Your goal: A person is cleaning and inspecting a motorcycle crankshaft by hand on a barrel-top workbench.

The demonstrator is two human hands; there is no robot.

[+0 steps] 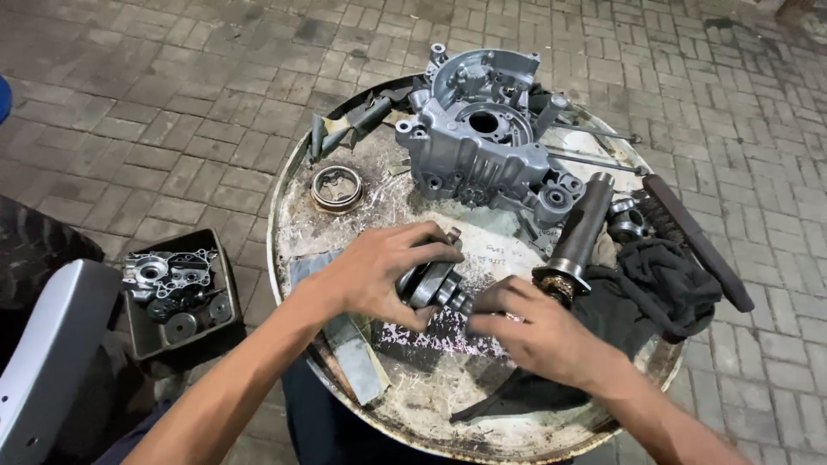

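My left hand (379,271) grips a metal crankshaft assembly (433,282) over the middle of a round drum top (293,232). My right hand (538,331) holds the shaft end of the same part from the right side. Beyond my hands a grey engine crankcase half (478,142) stands on the drum. A dark metal cylinder tube (579,237) leans just right of the crankshaft.
A round metal ring (336,188) lies at the drum's left. A black cloth (663,280), a long dark bar (698,241) and thin rods (594,133) lie at the right. A black tray (138,336) with engine parts sits on the brick pavement at left, beside a grey panel (47,362).
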